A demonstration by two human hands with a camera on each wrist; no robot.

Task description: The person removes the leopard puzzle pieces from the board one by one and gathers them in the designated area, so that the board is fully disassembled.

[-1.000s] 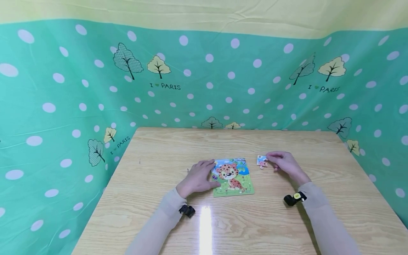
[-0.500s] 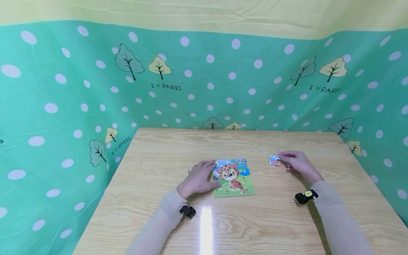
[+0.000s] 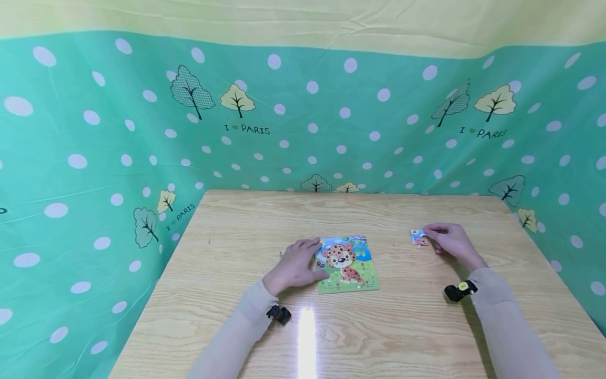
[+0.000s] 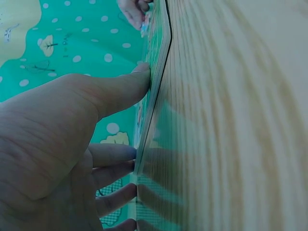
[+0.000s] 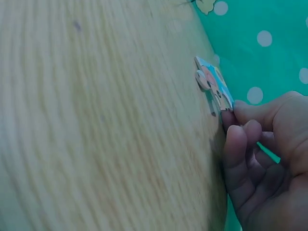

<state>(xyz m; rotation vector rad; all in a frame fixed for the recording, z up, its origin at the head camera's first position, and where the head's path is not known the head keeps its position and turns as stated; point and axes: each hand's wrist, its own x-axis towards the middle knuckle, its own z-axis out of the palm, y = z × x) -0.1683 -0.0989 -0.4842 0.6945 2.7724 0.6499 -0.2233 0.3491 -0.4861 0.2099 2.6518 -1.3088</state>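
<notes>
A square jigsaw puzzle board [image 3: 349, 263] with a spotted leopard cub on green and blue lies flat on the wooden table. My left hand [image 3: 294, 265] rests at its left side. The thumb [image 4: 127, 86] touches the face of the board, while the other fingers are spread along its edge and the table in the left wrist view. To the right of the board, my right hand [image 3: 452, 243] pinches a small puzzle piece [image 3: 418, 237] between thumb and fingers. This piece [image 5: 214, 84] shows blue sky and a pink patch, and it is tilted slightly above the tabletop in the right wrist view.
The wooden table [image 3: 227, 316] extends around both hands. A green polka-dot cloth [image 3: 303, 105] printed with trees hangs behind it and along both sides. A bright light streak [image 3: 306, 342] reflects near the front of the table.
My right hand has moved to the right, away from the board, with the puzzle piece still pinched. The left hand and the board stay in place.
</notes>
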